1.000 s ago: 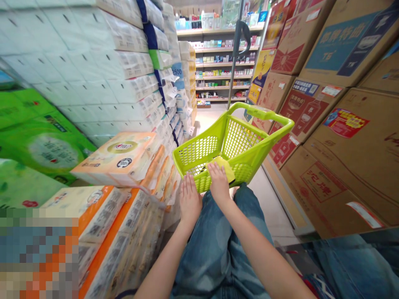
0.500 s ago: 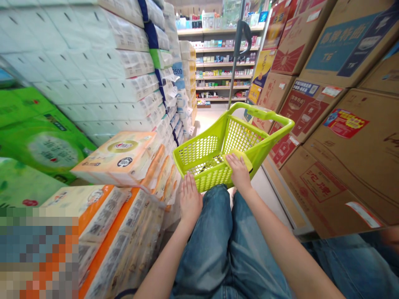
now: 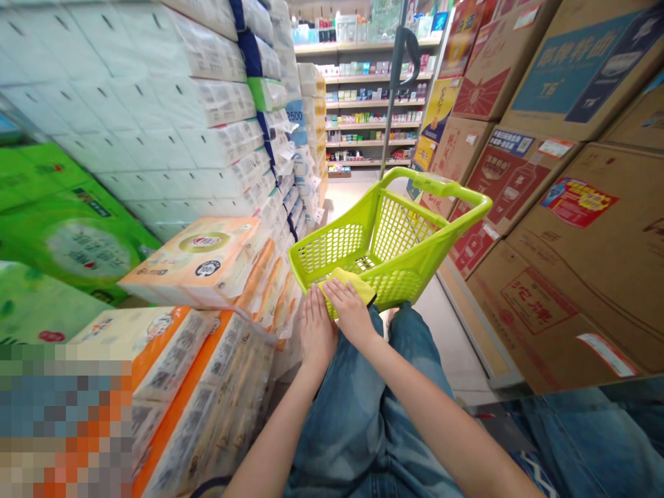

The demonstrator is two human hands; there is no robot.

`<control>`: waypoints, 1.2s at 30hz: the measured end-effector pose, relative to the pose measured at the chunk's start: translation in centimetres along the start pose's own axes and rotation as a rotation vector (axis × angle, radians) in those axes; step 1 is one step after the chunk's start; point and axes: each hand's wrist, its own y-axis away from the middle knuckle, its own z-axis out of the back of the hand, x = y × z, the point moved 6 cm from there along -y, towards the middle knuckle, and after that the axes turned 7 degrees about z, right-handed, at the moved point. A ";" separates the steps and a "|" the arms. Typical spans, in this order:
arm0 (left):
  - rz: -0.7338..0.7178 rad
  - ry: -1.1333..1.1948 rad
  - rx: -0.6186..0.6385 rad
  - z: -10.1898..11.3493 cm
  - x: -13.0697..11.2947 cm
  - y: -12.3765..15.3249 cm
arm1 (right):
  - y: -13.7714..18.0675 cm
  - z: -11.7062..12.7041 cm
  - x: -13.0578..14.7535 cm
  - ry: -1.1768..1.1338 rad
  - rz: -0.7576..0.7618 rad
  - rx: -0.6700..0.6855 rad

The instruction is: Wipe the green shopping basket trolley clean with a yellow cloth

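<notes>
A lime-green rolling shopping basket with lattice sides tilts in front of my knees, its handle toward the upper right. My left hand lies at the near left corner, fingertips over the rim and the thumb hidden; it steadies the basket there. Beside it, my right hand presses a yellow cloth with a dark edge against the near rim. The fingers stretch over the cloth, close to my left hand. Only the basket's lattice floor shows inside it.
Tissue packs are stacked at the left, below a tall wall of white packs. Cardboard cartons line the right side. A grey pole stands behind the basket, and stocked shelves fill the back. Another person's jeans show at lower right.
My right hand has slid the yellow cloth leftward along the near rim, from the basket's middle to beside my left hand. My left hand stays at the corner.
</notes>
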 end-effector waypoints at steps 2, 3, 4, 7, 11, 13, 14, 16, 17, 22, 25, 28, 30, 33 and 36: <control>-0.006 0.011 0.002 0.2 -0.1 0.0 | 0.5 1.4 -2.4 0.023 0.023 0.006; -0.007 0.012 0.006 0.3 -0.1 0.0 | 0.9 2.2 -4.0 0.040 0.004 -0.004; -0.009 0.011 0.011 0.4 -0.1 0.1 | 1.2 3.2 -5.7 0.061 -0.032 -0.022; -0.013 0.011 0.024 0.6 -0.2 0.1 | 2.2 5.7 -10.3 0.128 -0.179 -0.101; -0.003 0.027 0.016 0.6 -0.3 0.1 | 2.1 5.7 -10.7 0.139 -0.312 -0.154; 0.000 0.028 0.012 0.4 -0.3 0.0 | 1.5 4.1 -7.9 0.108 -0.306 -0.137; 0.002 0.025 0.011 0.3 -0.2 0.0 | 1.2 3.1 -6.1 0.087 -0.275 -0.118; 0.010 0.011 0.013 0.1 -0.2 0.0 | 0.5 1.1 -2.4 0.043 -0.177 -0.073; 0.016 0.001 0.017 -0.1 -0.1 0.0 | 0.3 0.3 -0.9 0.027 -0.137 -0.057; 0.013 -0.008 0.035 -0.3 0.1 0.0 | 0.5 0.3 -0.4 0.015 -0.015 0.009; -0.001 0.009 0.035 0.0 -0.1 0.0 | 1.4 3.0 -5.1 0.063 -0.064 -0.010; -0.012 0.026 0.034 0.2 -0.2 0.0 | 2.3 6.0 -10.3 0.126 -0.216 -0.082; -0.014 0.034 0.029 0.3 -0.3 0.0 | 2.4 7.0 -12.0 0.149 -0.309 -0.128; -0.007 0.035 0.024 0.3 -0.3 0.0 | 1.9 5.9 -10.5 0.130 -0.370 -0.154; 0.001 0.021 0.029 0.1 -0.2 0.0 | 0.8 2.7 -5.2 0.064 -0.288 -0.116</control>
